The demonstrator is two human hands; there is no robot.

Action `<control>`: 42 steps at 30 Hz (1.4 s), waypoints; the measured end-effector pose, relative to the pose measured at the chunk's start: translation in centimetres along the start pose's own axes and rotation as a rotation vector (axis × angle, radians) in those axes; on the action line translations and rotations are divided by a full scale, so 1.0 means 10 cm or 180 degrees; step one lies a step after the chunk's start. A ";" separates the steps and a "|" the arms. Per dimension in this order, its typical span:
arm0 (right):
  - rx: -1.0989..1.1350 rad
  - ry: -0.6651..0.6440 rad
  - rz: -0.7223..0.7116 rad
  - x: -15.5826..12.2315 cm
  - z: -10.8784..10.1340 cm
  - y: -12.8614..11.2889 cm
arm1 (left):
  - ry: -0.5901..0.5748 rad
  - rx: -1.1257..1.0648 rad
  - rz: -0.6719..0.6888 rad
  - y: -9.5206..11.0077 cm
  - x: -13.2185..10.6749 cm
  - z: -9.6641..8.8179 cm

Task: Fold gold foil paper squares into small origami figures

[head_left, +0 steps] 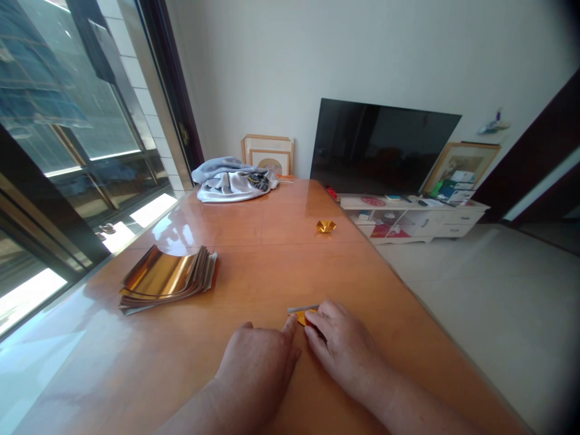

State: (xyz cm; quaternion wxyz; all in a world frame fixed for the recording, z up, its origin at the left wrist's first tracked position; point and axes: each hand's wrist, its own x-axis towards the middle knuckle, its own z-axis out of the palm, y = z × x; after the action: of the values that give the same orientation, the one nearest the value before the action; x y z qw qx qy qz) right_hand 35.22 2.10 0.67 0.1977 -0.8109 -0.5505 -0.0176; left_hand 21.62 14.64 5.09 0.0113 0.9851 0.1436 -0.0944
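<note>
A small piece of gold foil paper [302, 318], folded, with a grey strip along its far edge, lies on the wooden table between my hands. My left hand [260, 359] puts its index fingertip on the paper's left end, the other fingers curled in. From the right, my right hand [344, 344] closes its thumb and fingers on the paper and covers much of it. Farther up the table sits a finished-looking gold folded paper piece [325, 226] with raised points. To the left lies a curled stack of gold foil sheets [170, 275].
A silvery-grey cloth bundle [235, 179] rests at the table's far end. Beyond stand a television [383, 148] and a white cabinet [423, 219]. Framed pictures [268, 154] lean on the wall. The table's right edge [408, 290] drops to a tiled floor; glass doors are at left.
</note>
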 end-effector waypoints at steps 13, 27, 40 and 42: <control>-0.0082 -0.0113 -0.0054 -0.03 -0.04 -0.02 | 0.0052 -0.0244 -0.0021 -0.03 0.02 -0.02; -0.0129 -0.0110 0.0059 -0.02 -0.10 -0.07 | 0.0645 -0.0800 0.0661 0.00 0.07 0.04; -0.0650 -0.0194 -0.0194 -0.09 -0.24 -0.15 | 0.0650 -0.0477 0.0496 -0.03 0.06 -0.07; -0.0719 -0.0238 -0.0201 -0.10 -0.27 -0.16 | 0.0682 -0.0526 0.0556 -0.04 0.06 -0.07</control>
State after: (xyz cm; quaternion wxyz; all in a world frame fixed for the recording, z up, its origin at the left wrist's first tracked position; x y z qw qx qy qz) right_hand 33.92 0.76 3.40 0.0837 -0.8103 -0.5773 -0.0555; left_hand 22.22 15.20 5.71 0.0851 0.9939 0.0651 0.0246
